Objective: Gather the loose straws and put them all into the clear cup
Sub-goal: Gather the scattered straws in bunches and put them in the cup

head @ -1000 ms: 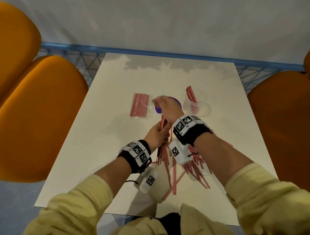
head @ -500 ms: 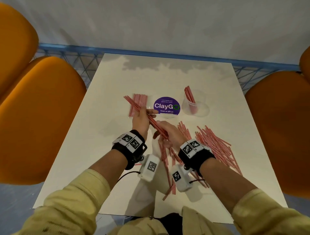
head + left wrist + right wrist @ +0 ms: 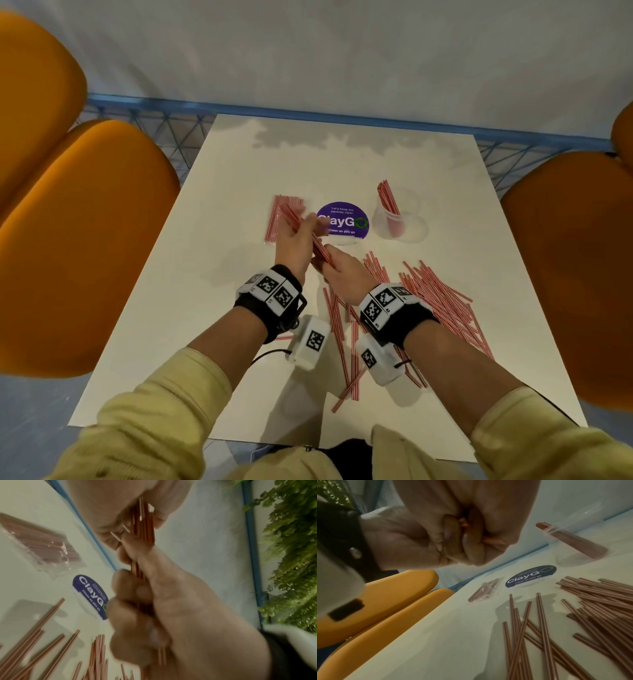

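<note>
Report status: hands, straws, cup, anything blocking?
Both hands grip one straw bundle above the table. Cup upright, some straws inside; many loose straws remain. Nothing blocks the cup.

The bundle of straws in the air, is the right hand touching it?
Touching. The head view shows the right hand gripping the bundle of straws; the right wrist view shows its fingers curled round them.

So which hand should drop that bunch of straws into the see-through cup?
Probably the right hand. It already grips the near end of the bunch of straws, and the clear cup stands on its side of the table. The left hand is farther from the cup and would have to cross over.
</note>
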`<move>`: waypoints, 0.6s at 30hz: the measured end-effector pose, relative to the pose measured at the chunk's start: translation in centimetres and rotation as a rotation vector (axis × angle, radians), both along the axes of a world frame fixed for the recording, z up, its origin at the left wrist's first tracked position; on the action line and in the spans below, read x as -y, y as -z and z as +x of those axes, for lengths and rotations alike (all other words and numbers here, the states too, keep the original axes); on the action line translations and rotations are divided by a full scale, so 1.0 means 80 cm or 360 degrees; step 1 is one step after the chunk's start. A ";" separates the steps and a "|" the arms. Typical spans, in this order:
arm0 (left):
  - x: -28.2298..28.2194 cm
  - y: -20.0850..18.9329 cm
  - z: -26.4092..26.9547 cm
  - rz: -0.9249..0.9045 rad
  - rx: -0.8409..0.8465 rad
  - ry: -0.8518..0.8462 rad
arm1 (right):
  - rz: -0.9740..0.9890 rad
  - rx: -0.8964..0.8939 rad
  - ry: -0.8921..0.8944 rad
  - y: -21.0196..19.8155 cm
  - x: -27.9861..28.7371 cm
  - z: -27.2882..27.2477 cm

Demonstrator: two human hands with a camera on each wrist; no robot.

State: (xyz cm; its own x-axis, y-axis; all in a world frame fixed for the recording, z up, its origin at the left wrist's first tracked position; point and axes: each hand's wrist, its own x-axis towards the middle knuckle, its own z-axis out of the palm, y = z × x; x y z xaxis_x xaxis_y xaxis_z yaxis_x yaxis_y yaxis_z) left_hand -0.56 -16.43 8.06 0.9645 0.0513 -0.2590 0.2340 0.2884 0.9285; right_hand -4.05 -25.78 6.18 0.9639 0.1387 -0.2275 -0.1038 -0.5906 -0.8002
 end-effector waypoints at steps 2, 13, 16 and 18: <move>-0.001 -0.007 0.007 -0.0068 0.0047 -0.0135 | -0.0029 0.0004 -0.0040 -0.001 0.002 -0.001; 0.009 -0.015 0.008 0.0164 0.0234 -0.0267 | 0.0232 -0.0158 0.0038 -0.011 0.002 0.001; 0.009 -0.017 0.013 0.0296 0.0298 -0.0296 | 0.0281 -0.0201 0.0048 -0.014 -0.001 0.003; 0.013 -0.017 0.012 0.0312 0.0278 -0.0251 | 0.0314 -0.0228 0.0085 -0.019 0.000 0.006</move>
State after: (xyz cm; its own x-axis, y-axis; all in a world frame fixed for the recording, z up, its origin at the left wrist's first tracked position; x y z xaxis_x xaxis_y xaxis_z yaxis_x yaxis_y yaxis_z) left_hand 0.40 -17.44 9.39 0.9697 0.2366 -0.0605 0.0327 0.1199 0.9922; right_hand -3.57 -25.76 7.72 0.9308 0.1436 -0.3361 -0.2516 -0.4153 -0.8742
